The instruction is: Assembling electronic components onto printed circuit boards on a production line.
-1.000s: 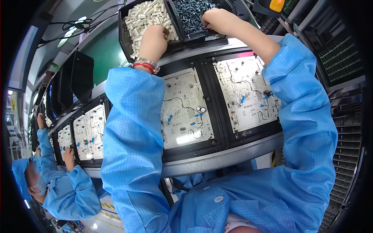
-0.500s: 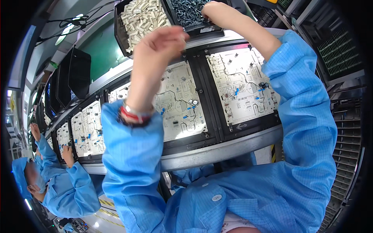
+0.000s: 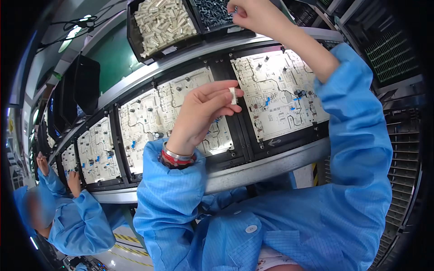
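Observation:
Between thumb and fingers, my left hand (image 3: pixel 203 108) pinches a white pin connector (image 3: pixel 233 95), its row of pins facing right. That hand hovers over the frame bar between two white circuit boards. My right hand (image 3: pixel 253 14) is closed in a pinch at the front right of a bin of small dark parts (image 3: pixel 211 12); a small dark part (image 3: pixel 235 10) shows at its fingertips. Just right of my left hand lies a circuit board (image 3: pixel 275 95) with blue and black components. Another circuit board (image 3: pixel 167 108) is partly covered by my left hand and forearm.
A black bin of white connectors (image 3: pixel 165 25) stands left of the dark parts. A metal rail (image 3: pixel 271 170) runs along the near edge. At the far left, a co-worker in blue (image 3: pixel 79 221) has both hands by the boards. A slotted rack (image 3: pixel 398 167) stands at right.
My left hand has come down and right from beside the white connectors' bin, and a connector now shows in it. My right hand has lifted slightly out of the dark parts. The boards appear shifted left.

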{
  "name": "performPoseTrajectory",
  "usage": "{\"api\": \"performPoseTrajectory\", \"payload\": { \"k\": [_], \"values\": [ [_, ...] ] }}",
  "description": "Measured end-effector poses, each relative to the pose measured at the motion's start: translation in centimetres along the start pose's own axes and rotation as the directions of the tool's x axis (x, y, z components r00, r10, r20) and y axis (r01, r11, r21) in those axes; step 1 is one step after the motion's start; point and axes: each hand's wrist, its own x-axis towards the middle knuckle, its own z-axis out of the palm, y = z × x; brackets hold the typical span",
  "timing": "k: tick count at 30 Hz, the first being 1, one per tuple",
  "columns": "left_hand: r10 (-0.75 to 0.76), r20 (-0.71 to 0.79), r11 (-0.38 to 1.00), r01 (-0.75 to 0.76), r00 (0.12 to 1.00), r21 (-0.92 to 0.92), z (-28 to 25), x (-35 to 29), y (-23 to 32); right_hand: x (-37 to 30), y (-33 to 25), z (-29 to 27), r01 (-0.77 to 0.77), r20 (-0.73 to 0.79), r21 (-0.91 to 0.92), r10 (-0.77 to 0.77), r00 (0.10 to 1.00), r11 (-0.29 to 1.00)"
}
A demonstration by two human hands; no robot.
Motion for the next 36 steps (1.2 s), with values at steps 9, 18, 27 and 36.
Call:
{"api": "performPoseTrajectory", "payload": {
  "k": [9,18,27,36],
  "values": [
    [0.032,-0.085,0.994,-0.041,0.996,-0.104,0.5,-0.1,0.3,-11.8,-4.2,-1.8,-0.502,0.569,0.674,0.052,0.821,0.542],
    [0.055,-0.109,0.998,-0.057,0.993,-0.012,0.8,0.2,-0.1,-15.7,-5.2,-1.7,-0.073,0.31,0.516,-0.107,0.945,0.854],
    [0.053,-0.117,0.992,-0.065,0.992,-0.105,1.1,0.6,-0.4,-15.5,-4.9,-1.2,-0.099,0.31,0.492,-0.068,0.948,0.865],
    [0.069,-0.143,0.992,-0.084,0.987,-0.097,1.7,0.9,-0.3,-15.0,-2.3,-0.8,-0.27,0.345,0.437,0.117,0.931,0.858]
  ]
}}
